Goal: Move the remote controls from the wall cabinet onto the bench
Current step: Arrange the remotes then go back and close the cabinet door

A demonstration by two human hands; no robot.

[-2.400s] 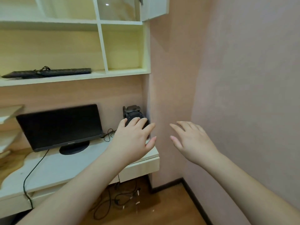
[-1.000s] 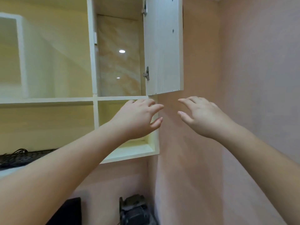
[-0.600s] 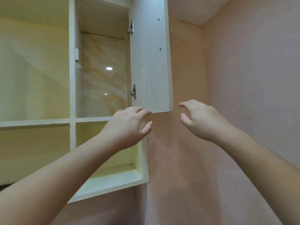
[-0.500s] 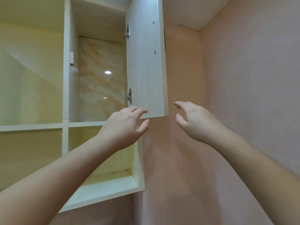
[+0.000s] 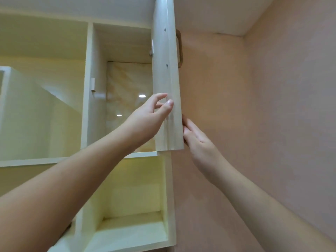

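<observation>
I look up at the wall cabinet (image 5: 87, 99). Its right door (image 5: 166, 57) stands open and shows nearly edge-on, with a brown handle (image 5: 179, 50) on its outer face. No remote control is visible; the floor of the open compartment (image 5: 127, 82) is hidden from this low angle. My left hand (image 5: 147, 120) is raised in front of that compartment with fingers apart, its thumb against the door's inner face. My right hand (image 5: 198, 140) is on the door's outer side near its lower corner, its fingertips hidden behind the door.
Below the compartment is an open square cubby (image 5: 134, 197) with nothing seen in it. A wide open shelf (image 5: 36, 115) lies to the left. A pink wall (image 5: 272, 124) runs close along the right, right beside the door.
The view has tilted up from the desk to the cabinet. Both hands have risen and now meet the open door, left hand on its inner side, right hand on its outer side.
</observation>
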